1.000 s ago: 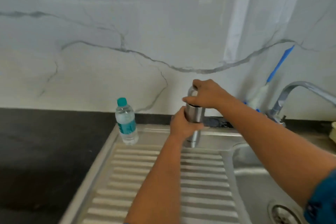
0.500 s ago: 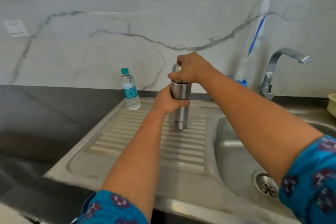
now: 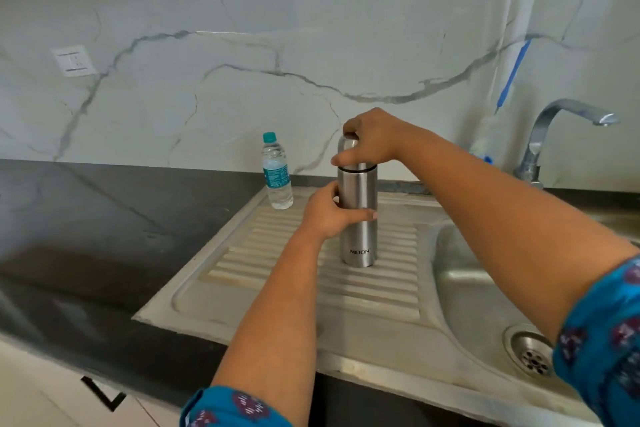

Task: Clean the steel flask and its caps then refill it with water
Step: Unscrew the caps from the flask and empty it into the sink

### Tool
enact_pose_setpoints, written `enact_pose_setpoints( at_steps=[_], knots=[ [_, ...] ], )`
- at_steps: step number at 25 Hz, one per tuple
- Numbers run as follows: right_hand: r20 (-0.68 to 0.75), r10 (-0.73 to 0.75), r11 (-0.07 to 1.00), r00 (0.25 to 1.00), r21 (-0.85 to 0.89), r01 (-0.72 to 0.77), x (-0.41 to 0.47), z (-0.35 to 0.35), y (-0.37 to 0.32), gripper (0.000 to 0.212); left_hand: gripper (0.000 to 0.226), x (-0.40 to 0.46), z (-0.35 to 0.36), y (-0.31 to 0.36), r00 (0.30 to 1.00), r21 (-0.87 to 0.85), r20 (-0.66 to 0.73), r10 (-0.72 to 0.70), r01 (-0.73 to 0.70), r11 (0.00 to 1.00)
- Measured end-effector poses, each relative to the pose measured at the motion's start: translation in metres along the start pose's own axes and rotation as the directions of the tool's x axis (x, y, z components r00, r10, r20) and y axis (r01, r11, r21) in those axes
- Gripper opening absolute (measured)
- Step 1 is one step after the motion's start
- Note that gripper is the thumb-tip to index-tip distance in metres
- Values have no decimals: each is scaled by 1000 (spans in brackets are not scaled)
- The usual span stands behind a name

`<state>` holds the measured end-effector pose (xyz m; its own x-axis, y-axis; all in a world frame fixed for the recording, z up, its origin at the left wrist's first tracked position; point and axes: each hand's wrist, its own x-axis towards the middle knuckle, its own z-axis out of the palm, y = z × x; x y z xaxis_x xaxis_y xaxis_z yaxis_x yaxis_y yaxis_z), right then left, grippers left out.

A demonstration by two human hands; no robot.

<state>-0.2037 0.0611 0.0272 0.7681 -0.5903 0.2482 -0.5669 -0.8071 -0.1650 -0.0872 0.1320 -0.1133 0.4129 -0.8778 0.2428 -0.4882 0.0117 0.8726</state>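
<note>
A tall steel flask [image 3: 360, 232] stands upright on the ribbed drainboard [image 3: 263, 274] of the steel sink. My left hand [image 3: 327, 213] grips the flask's body around its middle. My right hand [image 3: 372, 139] comes from above and grips the steel outer cap [image 3: 346, 146] on top of the flask, fingers curled round it. A thin dark gap shows between the cap and the body.
A small plastic water bottle [image 3: 276, 173] with a teal cap stands at the drainboard's back left. The sink basin [image 3: 485, 288] with its drain [image 3: 531, 352] lies to the right, under a chrome tap [image 3: 561, 128]. Dark countertop [image 3: 86, 236] spreads to the left.
The camera has pulled back and tilted down, showing more of the sink. Both hands stay on the flask, left on the body and right on the cap.
</note>
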Motion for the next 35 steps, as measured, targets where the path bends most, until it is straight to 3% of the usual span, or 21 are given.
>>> enact_pose_setpoints(
  at_steps=[4,6,7,9,11,13,14,16,19,21,23,25,28,32,35],
  knots=[
    [174,-134,979,976,176,103,-3,-14,11,46,69,3,-7,-3,991,-36,133,-15,20,999],
    [318,-164,978,934,179,111,-7,-33,8,51,73,-1,-4,-9,991,-85,133,-20,31,996],
    [321,-182,982,930,114,153,-7,-43,2,53,73,-5,0,-12,994,-124,104,-20,33,992],
    [181,-186,980,966,-31,195,-3,-54,-15,49,67,-15,11,-18,1000,-201,20,-12,16,979],
    [100,-73,971,992,-219,94,1,-50,-33,61,66,-21,18,-17,998,-211,-70,5,-20,977],
    [158,116,905,981,-424,-39,0,-37,-42,80,70,-24,18,-12,990,-142,-130,49,-68,987],
    [172,172,884,970,-462,-74,-1,-32,-42,76,72,-23,17,-11,988,-114,-139,66,-83,990],
    [212,180,902,960,-426,-75,0,-31,-37,66,75,-22,14,-13,987,-94,-136,80,-93,991],
    [330,64,957,942,-288,36,0,-45,-30,46,79,-19,9,-16,986,-64,-127,105,-114,991],
    [393,-22,986,919,-143,85,-7,-53,-24,47,78,-18,8,-17,987,-61,-120,106,-114,992],
    [338,-57,995,939,-57,81,-13,-54,-21,48,75,-19,8,-16,986,-53,-121,119,-126,991],
    [200,-8,993,980,-118,32,-13,-46,-23,50,76,-19,7,-15,985,-61,-120,122,-130,990],
    [100,113,954,988,-290,-80,-11,-31,-28,74,78,-19,7,-16,984,-76,-135,115,-126,989],
    [255,111,984,961,-166,-69,-10,-46,-19,50,75,-19,5,-15,988,-79,-113,106,-115,990],
    [346,34,991,938,-134,14,-11,-57,-14,58,72,-16,2,-17,989,-86,-99,108,-117,989]
  ],
)
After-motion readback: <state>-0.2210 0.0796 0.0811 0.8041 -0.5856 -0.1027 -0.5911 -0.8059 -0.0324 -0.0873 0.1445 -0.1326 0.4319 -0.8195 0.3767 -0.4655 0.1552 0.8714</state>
